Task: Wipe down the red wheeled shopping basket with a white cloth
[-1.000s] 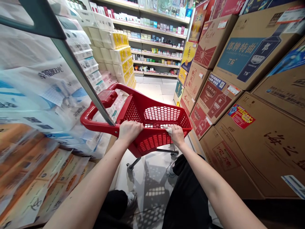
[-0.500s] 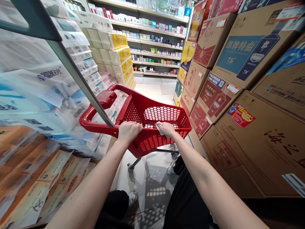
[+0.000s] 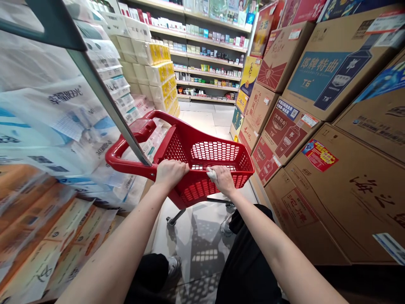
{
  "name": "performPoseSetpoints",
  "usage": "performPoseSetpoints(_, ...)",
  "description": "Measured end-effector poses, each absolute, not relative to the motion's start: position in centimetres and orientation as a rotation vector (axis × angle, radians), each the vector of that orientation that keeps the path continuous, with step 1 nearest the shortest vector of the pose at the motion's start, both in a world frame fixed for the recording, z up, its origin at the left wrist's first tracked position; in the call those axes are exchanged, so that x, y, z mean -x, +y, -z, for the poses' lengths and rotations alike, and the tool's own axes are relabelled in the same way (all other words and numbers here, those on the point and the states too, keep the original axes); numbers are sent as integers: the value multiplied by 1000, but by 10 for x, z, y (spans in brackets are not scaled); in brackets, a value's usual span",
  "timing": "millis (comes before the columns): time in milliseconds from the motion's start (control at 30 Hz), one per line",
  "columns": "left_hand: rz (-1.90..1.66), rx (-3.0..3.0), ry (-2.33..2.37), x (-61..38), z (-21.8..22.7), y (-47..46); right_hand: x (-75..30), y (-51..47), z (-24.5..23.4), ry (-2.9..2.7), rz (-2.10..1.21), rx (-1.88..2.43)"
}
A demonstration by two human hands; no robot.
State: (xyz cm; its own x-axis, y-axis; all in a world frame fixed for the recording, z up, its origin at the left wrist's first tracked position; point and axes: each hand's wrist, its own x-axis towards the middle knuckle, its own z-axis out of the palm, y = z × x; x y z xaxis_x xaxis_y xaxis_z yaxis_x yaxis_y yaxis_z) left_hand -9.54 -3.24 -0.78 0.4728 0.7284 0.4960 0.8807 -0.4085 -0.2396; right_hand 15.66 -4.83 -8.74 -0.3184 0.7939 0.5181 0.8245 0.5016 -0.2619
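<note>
A red plastic shopping cart (image 3: 196, 145) stands in a narrow shop aisle in front of me, tilted, its basket holding nothing I can see. My left hand (image 3: 171, 172) is closed on the near rim of the basket, beside the red handle. My right hand (image 3: 223, 179) is closed on a small white cloth (image 3: 211, 174) and presses it against the same rim, a little to the right of the left hand. My legs in dark trousers show below.
Packs of tissue paper (image 3: 60, 122) fill shelving on the left, with a grey metal bar (image 3: 107, 99) slanting across. Stacked cardboard cartons (image 3: 316, 126) wall the right side. Tiled floor (image 3: 205, 120) runs ahead to shelves of small goods (image 3: 209, 55).
My right hand with the cloth slid left along the basket rim, then back slightly to the right. My left hand kept its grip and the cart barely shifted.
</note>
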Motion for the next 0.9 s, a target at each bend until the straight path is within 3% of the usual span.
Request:
performPoseSetpoints(100,423,2245,-1326,98,9,-30,-159,-58,104,-2136,340,1228)
performPoseSetpoints(233,414,2229,-1304,97,10,-29,-164,-50,108,-2161,448,1282)
performPoseSetpoints(533,432,2221,-1310,94,8,-27,-164,-32,87,-2392,406,1545)
performPoseSetpoints(700,447,2253,-1295,98,4,-27,-174,-36,84,-2494,352,1422)
performPoseSetpoints(900,439,2247,-1301,96,5,-27,-204,-33,65,-2537,35,1482)
